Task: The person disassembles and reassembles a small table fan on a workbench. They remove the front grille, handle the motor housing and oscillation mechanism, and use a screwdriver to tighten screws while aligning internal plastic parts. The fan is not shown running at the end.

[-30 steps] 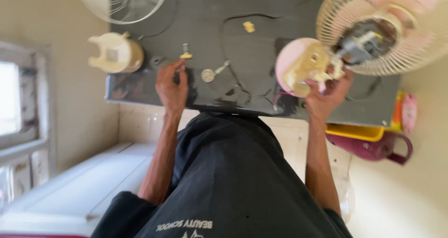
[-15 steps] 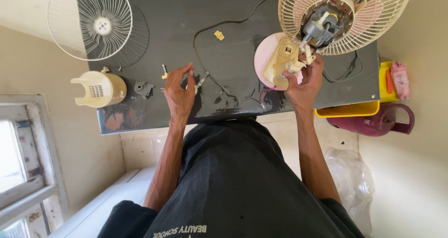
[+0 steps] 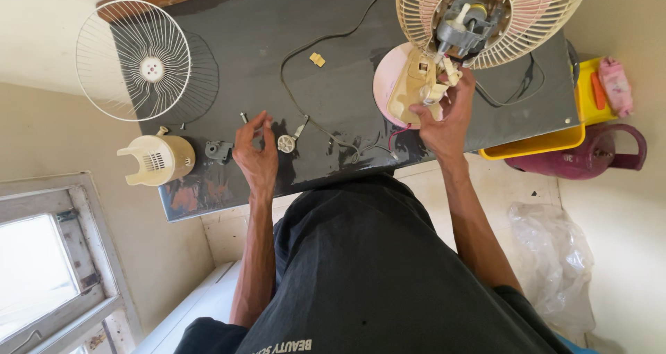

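A table fan with a cream rear grille (image 3: 534, 21) and a bare grey motor (image 3: 463, 17) stands on a pink round base (image 3: 386, 83) at the right of the dark table (image 3: 347, 111). My right hand (image 3: 444, 118) grips the fan's cream neck (image 3: 413, 90) just under the motor. My left hand (image 3: 255, 156) rests at the table's front edge, thumb and fingers pinched together. A small screw (image 3: 244, 118) lies just left of the fingertips and a round knob with a shaft (image 3: 288, 141) just right. Whether the pinch holds anything is not visible.
A white wire front grille (image 3: 135, 59) lies at the table's far left, with a cream motor cover (image 3: 156, 159) and a grey part (image 3: 218, 150) below it. A black cord (image 3: 295, 97) and yellow clip (image 3: 317, 59) lie mid-table. A yellow tray (image 3: 534, 146), maroon jug (image 3: 590, 163) and plastic bag (image 3: 555, 257) are right.
The view has swung so more of the table's left side shows. My left hand has lifted its fingers from flat into a pinch. My right hand stays on the fan's neck.
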